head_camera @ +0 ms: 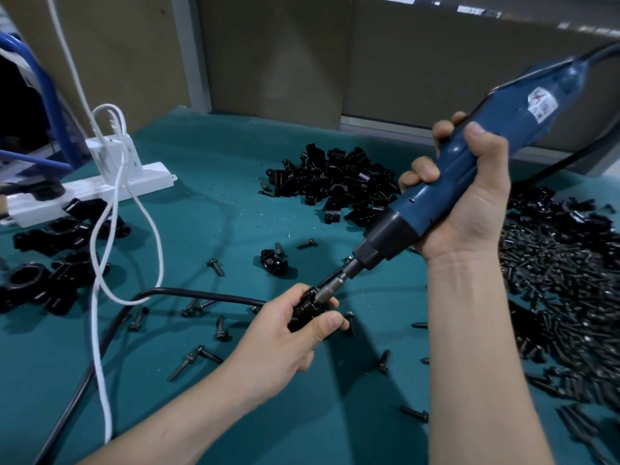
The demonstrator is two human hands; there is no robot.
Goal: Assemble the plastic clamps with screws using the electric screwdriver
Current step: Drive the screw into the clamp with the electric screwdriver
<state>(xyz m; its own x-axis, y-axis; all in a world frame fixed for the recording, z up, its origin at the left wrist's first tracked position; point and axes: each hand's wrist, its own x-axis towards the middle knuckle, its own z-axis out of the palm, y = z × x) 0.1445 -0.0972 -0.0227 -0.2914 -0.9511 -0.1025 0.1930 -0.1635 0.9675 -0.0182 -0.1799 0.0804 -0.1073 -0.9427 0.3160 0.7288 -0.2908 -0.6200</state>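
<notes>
Here, with the left hand point(285, 325) gripping the clamp point(307, 312) and the right hand point(459, 199) clasping the electric screwdriver point(469, 162), a tilted bit might slip off the screw.

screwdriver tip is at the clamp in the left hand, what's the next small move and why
Probably run the screwdriver to drive the screw in. The right hand grips it, its bit sits at the clamp, and the left hand holds that clamp.

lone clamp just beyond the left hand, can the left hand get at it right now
Likely not yet: the left hand grips a clamp under the screwdriver bit. The lone clamp lies near, unobstructed.
</notes>
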